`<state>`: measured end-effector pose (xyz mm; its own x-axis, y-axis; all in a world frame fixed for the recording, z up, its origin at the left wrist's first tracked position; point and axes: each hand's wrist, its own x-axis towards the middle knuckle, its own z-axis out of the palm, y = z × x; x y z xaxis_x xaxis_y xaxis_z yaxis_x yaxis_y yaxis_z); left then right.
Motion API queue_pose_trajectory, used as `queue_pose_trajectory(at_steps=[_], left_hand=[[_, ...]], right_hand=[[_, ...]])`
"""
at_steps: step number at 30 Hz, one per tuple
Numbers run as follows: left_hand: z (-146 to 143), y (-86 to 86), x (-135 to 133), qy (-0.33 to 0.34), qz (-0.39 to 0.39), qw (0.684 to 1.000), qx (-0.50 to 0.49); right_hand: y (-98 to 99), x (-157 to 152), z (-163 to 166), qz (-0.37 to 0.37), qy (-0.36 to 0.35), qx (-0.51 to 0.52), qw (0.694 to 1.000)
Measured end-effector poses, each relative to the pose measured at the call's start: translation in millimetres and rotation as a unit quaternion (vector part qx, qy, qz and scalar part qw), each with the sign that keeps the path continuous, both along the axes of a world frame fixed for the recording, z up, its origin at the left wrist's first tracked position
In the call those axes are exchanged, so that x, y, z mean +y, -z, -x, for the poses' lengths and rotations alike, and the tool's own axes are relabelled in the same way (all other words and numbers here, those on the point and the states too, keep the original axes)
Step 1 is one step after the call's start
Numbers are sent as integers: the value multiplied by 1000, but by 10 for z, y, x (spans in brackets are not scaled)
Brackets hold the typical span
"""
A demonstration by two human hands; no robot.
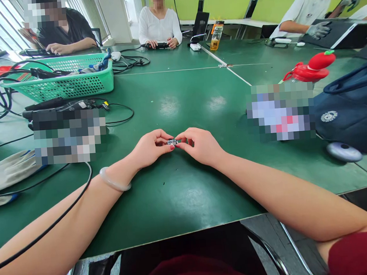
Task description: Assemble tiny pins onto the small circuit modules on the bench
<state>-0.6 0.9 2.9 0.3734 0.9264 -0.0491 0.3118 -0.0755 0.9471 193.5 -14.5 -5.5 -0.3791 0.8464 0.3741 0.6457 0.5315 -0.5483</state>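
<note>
My left hand (151, 147) and my right hand (199, 145) meet over the middle of the green table (181, 196). Between their fingertips sits a small dark and silver part (172, 142), too small to name. Both hands pinch it, fingers curled, the left from the left side and the right from the right. A pale bangle (114, 181) circles my left wrist. A black cable (51, 226) crosses my left forearm.
A green mesh basket (69, 80) with cables and tools stands far left. Black cables trail beside it. A navy bag (351, 109) and a red bottle (312, 67) sit at the right. Three other people sit along the far side. An orange bottle (216, 36) stands far centre.
</note>
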Motion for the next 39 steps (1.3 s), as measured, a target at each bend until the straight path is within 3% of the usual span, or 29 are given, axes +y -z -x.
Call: queue_pose_trajectory(at_steps=[13, 26, 32, 39], left_hand=[[-9, 10, -41, 17, -74, 993, 90], [-17, 5, -35, 4, -71, 993, 92], [-37, -41, -44, -3, 16, 1000, 9], [-46, -35, -31, 10, 128, 985, -115]], right_hand=[[19, 5, 5, -35, 5, -34, 999], [39, 3, 5, -59, 3, -51, 997], [41, 8, 15, -88, 6, -70, 994], [47, 11, 89, -147, 27, -169, 974]])
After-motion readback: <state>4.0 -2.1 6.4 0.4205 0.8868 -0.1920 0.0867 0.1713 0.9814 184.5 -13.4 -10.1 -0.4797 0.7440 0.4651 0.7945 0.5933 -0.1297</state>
